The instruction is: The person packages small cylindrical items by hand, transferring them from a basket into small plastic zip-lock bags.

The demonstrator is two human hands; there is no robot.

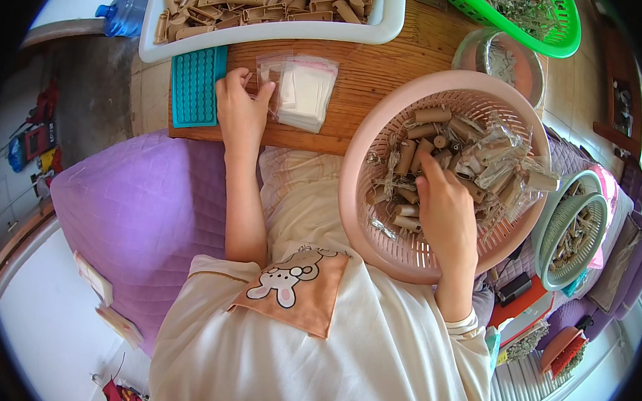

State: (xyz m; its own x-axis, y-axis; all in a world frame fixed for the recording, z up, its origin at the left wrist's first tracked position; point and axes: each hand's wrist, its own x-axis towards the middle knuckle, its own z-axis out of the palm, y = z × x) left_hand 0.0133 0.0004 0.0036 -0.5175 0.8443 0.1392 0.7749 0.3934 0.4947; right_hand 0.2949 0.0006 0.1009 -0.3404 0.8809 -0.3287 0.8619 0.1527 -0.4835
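- The left hand (244, 109) is partly open above the near edge of the desk (364, 66). The fingers are bent, and the thumb stands apart from the forefinger.
- The thumb of this hand is at a clear bag (280, 71); I cannot tell whether it touches the bag. Nothing is seen to be gripped there.
- The right hand (447, 211) reaches down into the pink basket (353, 169). Its forefinger is stretched toward the brown tubes (406, 155), and the thumb is a little apart from it. The other fingers are partly hidden, so I cannot tell whether the hand pinches a tube.
- The brown tubes lie in a loose heap in this basket, around the fingers. On the right side of the heap there are crumpled clear wrappers (492, 155), with some tubes under or inside them.
- Just left of the left hand lies a teal tray (195, 85) with rows of round hollows. To the right of this hand is a stack of white packets (306, 98), which the clear bag partly overlaps.
- Behind these, a white bin (271, 35) is full of brown pieces (259, 0).
- Beyond the pink basket stand a clear round tub (535, 79) and a bright green basket (564, 42).
- Farther right is a pale green basket (544, 237); on the left, a purple quilted cover (131, 212).
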